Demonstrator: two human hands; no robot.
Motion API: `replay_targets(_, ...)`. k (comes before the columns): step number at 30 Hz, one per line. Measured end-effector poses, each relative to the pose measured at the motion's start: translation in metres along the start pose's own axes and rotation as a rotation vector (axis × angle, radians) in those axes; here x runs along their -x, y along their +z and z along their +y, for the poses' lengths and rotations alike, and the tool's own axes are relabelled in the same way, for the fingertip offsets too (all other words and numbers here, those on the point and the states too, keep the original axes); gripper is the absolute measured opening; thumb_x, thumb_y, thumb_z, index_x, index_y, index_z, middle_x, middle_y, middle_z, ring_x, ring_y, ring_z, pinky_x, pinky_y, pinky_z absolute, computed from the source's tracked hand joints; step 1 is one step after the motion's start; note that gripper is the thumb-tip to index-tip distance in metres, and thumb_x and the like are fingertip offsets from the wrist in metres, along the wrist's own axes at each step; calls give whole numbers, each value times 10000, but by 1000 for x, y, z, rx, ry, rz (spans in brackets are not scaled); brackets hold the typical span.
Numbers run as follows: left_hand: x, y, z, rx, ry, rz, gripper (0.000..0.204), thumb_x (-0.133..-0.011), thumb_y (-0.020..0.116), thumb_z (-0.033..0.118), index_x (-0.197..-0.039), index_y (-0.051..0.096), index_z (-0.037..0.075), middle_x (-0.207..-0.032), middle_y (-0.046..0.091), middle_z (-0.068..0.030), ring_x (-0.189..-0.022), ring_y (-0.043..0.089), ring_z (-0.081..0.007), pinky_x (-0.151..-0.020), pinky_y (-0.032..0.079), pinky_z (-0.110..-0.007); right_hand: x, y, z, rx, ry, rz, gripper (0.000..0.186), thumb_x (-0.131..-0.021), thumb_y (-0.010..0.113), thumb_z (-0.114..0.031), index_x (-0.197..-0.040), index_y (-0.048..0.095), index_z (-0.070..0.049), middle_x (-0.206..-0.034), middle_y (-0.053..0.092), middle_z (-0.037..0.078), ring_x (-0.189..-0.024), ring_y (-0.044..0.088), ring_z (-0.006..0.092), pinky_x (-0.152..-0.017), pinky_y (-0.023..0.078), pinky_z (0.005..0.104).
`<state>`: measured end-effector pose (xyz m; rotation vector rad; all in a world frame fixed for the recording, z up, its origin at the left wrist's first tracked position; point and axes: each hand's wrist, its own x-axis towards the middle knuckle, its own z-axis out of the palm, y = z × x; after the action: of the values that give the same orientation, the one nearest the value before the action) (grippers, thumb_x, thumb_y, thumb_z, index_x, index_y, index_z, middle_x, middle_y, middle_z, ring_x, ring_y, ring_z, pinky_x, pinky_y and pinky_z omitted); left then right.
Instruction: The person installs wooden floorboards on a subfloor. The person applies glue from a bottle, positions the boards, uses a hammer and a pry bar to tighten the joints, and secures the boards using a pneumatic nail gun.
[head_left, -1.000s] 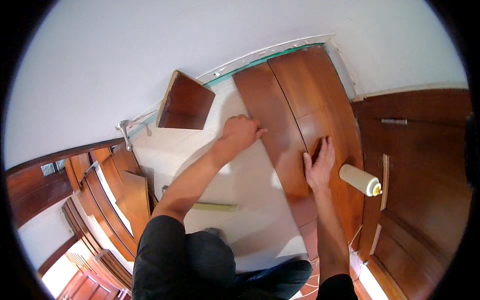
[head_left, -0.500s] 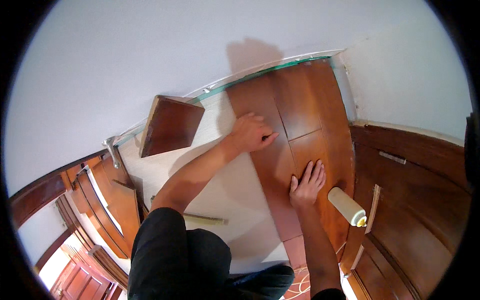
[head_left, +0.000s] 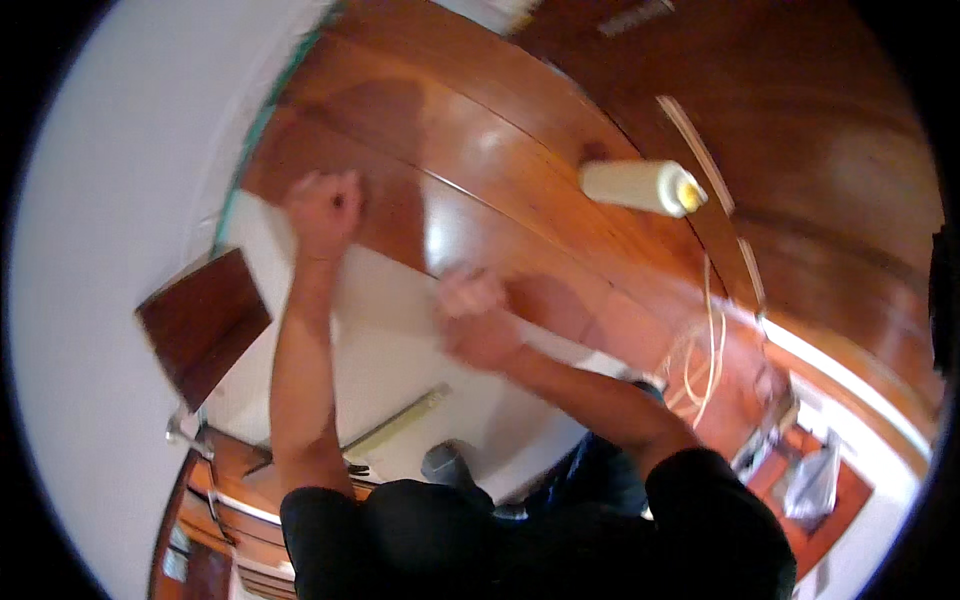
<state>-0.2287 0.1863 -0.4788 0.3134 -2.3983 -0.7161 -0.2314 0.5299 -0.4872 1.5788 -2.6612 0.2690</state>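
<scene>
Our two hands are at the front edge of the reddish-brown planks, which spread out ahead of them. The left hand is over the front row, near the green strip along the wall; its fingers are curled in. The right hand overlaps the same edge further right, between the planks and the pale underlay, its fingers bent too. Both are blurred, so we cannot tell whether either presses on the wood or has hold of anything. Beyond the right hand, well apart from it, we see a cream bottle with a yellow tip on the planks. A short board is beside the wall, left of our left forearm, and a yellowish strip lies on the underlay.
</scene>
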Motion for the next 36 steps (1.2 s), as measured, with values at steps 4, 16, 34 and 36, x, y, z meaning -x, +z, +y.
replay_targets(4,-8,-12,13,-159,-18,-22,279,-926,682,207,-678,628,89,-663,587,-117,-639,565,-334,-603,442,-443,23,-17,2,-21,-236,-123,572,-933,631,-355,-1417,487,-88,-1454,486,117,-1316,465,306,-1123,346,533)
replay_targets(16,10,-2,3,-86,20,-56,270,-942,661,206,-703,640,83,-662,576,-118,-641,560,-329,-610,434,-440,15,-52,1,-61,-98,-228,540,-929,592,-270,-1433,490,-106,-1597,393,71,-1471,360,244,-1210,259,527)
replay_targets(34,132,-60,93,369,-94,-523,132,-868,712,260,-892,700,130,-891,661,-57,-951,618,-296,-858,473,-460,10,-45,-16,10,-72,-106,558,-849,590,-119,-1399,532,-46,-1528,463,144,-1430,413,327,-1210,251,555)
replay_targets(36,166,-120,120,249,-105,-534,112,-879,708,233,-909,694,126,-905,659,-54,-950,622,-293,-845,487,-448,13,-43,-15,7,-88,-110,571,-868,566,-108,-1428,489,-26,-1557,423,158,-1460,365,342,-1230,209,547)
